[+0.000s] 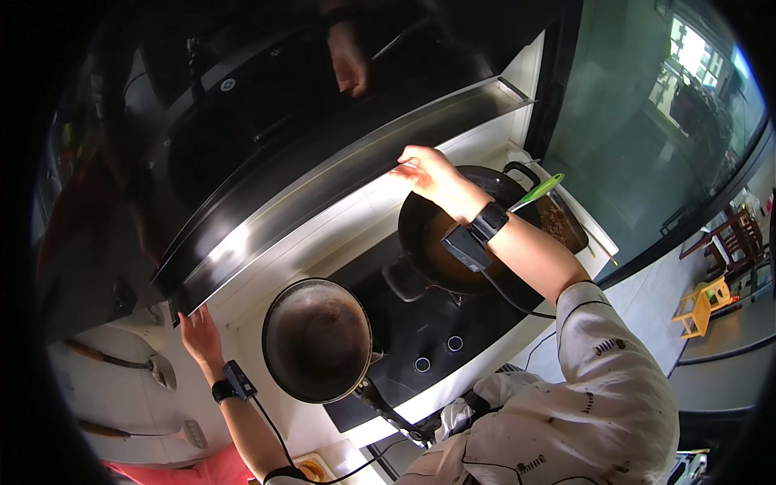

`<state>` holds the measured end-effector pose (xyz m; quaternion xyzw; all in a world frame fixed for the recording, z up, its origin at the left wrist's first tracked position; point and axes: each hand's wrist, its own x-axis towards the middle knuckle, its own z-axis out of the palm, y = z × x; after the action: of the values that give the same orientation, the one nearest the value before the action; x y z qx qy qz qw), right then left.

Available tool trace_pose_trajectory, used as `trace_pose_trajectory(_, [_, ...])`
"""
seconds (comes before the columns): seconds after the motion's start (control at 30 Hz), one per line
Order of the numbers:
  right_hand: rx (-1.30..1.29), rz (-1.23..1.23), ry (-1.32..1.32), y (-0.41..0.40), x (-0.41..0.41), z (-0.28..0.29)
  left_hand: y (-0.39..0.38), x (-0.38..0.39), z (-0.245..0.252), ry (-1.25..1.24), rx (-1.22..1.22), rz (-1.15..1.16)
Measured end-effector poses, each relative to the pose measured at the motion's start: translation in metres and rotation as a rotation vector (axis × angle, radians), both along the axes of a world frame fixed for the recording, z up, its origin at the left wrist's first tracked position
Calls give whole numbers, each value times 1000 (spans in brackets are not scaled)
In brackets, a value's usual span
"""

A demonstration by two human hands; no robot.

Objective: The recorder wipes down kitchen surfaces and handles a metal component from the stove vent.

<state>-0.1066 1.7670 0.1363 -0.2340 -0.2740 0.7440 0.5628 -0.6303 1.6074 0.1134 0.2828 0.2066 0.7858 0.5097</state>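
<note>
My left hand [201,339] is raised to the lower left corner of a black range hood [303,182], its fingertips at the edge. My right hand [426,173] is up near the hood's front edge, fingers bent; whether it touches the metal I cannot tell. Both wrists wear black bands with cabled boxes. Between my arms a dark frying pan [318,339] sits on the left of a black glass cooktop [418,330]. Under my right forearm stands a black wok [418,224] holding brownish liquid, partly hidden by that arm. A green-handled utensil [544,189] leans over its right side.
Right of the wok lies a tray with brown food [555,221], with chopsticks [600,245] beside it. A ladle [161,371] and a slotted turner [193,433] hang at the left wall. The frying pan's handle [391,412] juts over the counter's front edge. A glass door [606,163] stands right.
</note>
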Motion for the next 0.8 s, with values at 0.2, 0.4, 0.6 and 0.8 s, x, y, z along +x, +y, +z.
trace_pose_trajectory(0.2, [34,-21,43,4,-8,-3,-1,-8,-3,18,5,-5])
trace_pose_trajectory(0.4, [-31,-2,-15,0,-3,4,-2,-7,-4,29,6,21])
trace_pose_trajectory(0.6, [0,-48,30,3,-8,2,-1,-10,-6,-11,1,-9])
trace_pose_trajectory(0.8, [53,-54,28,4,-7,3,1,-10,-7,5,19,-1])
